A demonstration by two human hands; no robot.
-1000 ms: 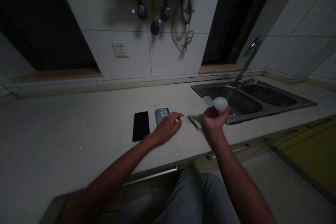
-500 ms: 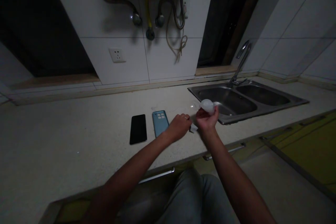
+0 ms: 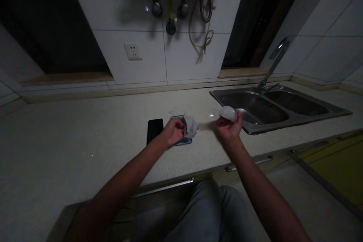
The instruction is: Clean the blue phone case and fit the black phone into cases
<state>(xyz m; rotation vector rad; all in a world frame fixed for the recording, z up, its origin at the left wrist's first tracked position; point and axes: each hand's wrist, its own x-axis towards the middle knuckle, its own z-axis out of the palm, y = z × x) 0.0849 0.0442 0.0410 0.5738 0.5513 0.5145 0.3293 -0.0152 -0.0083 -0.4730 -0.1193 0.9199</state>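
Observation:
My right hand (image 3: pixel 230 128) is closed around a small clear plastic container (image 3: pixel 228 113) whose flip lid (image 3: pixel 214 114) hangs open to the left. My left hand (image 3: pixel 173 130) pinches a small crumpled pale wrapper (image 3: pixel 190 126) and holds it just above the counter. Both hands hover over the light stone countertop (image 3: pixel 85 136), a short gap apart. Under my left hand lies a teal-cased phone (image 3: pixel 184 141), mostly hidden. Beside it, to the left, a black phone (image 3: pixel 154 129) lies flat.
A steel double sink (image 3: pixel 283 106) with a tall faucet (image 3: pixel 273 62) sits at the right. A wall socket (image 3: pixel 133 51) and hanging hoses (image 3: pixel 198 11) are on the tiled wall behind. Drawer handles (image 3: pixel 164 188) run along the counter's front edge, above my knees.
My left hand has picked the pale wrapper up off the counter and lifted it over the teal phone. My right hand stayed about where it was with the open container.

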